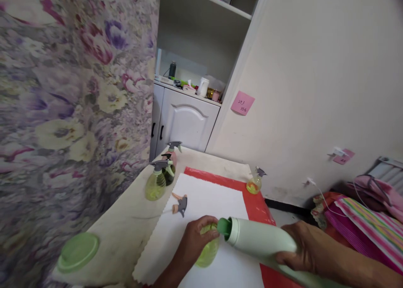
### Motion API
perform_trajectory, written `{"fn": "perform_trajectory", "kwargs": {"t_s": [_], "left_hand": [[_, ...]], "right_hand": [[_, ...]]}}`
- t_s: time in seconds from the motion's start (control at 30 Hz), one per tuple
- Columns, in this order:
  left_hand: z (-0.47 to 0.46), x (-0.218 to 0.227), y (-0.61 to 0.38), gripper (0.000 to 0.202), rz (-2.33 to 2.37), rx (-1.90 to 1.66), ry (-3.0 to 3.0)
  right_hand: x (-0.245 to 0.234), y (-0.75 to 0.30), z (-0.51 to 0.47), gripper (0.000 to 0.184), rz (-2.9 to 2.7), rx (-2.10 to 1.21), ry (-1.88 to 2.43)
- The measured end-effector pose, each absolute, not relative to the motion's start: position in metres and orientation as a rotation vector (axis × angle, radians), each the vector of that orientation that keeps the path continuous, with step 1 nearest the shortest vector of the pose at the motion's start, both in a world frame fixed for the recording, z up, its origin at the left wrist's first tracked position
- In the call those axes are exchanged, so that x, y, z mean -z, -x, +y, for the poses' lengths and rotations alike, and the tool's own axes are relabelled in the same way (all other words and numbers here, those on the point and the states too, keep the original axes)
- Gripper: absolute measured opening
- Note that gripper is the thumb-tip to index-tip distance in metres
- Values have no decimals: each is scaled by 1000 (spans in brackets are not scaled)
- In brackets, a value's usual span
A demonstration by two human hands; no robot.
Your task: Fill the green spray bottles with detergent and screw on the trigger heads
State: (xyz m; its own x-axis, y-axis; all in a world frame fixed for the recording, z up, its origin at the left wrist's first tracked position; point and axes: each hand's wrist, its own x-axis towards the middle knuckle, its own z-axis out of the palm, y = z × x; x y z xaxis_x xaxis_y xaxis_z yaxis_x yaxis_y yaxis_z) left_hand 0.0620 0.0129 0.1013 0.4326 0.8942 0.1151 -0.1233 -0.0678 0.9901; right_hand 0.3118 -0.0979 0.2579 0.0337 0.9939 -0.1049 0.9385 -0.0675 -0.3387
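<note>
My left hand (201, 235) is wrapped round a yellowish clear spray bottle (208, 254) that stands on white paper with no spray head on it. My right hand (296, 248) grips a large pale green bottle (258, 237), tilted on its side with its green spout (224, 227) at the top of the spray bottle. Whether liquid is flowing I cannot tell. On the left part of the paper lies a loose grey and peach spray head (180, 205), its thin tube reaching past the paper's edge. A light green round lid (78, 252) rests at the table's near left corner.
Several spray bottles (155, 185) with heads on stand along the table's left side. Another spray bottle (254, 183) sits at the right back on a red sheet (262, 202) under the white paper (208, 191). A floral wall (78, 90) borders the left; a cabinet (189, 116) stands behind.
</note>
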Motion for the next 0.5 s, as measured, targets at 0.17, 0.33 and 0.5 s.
{"fn": "perform_trajectory", "kwargs": {"t_s": [0.17, 0.33, 0.5], "left_hand": [[13, -103, -61, 19, 747, -976, -1380], [13, -102, -61, 18, 764, -972, -1387], [13, -100, -62, 20, 781, -966, -1396]], "right_hand": [[-243, -318, -104, 41, -2065, -665, 2255], [-229, -317, -111, 35, -1917, -874, 2140], [-218, -315, -116, 37, -1782, -1011, 2017]]}}
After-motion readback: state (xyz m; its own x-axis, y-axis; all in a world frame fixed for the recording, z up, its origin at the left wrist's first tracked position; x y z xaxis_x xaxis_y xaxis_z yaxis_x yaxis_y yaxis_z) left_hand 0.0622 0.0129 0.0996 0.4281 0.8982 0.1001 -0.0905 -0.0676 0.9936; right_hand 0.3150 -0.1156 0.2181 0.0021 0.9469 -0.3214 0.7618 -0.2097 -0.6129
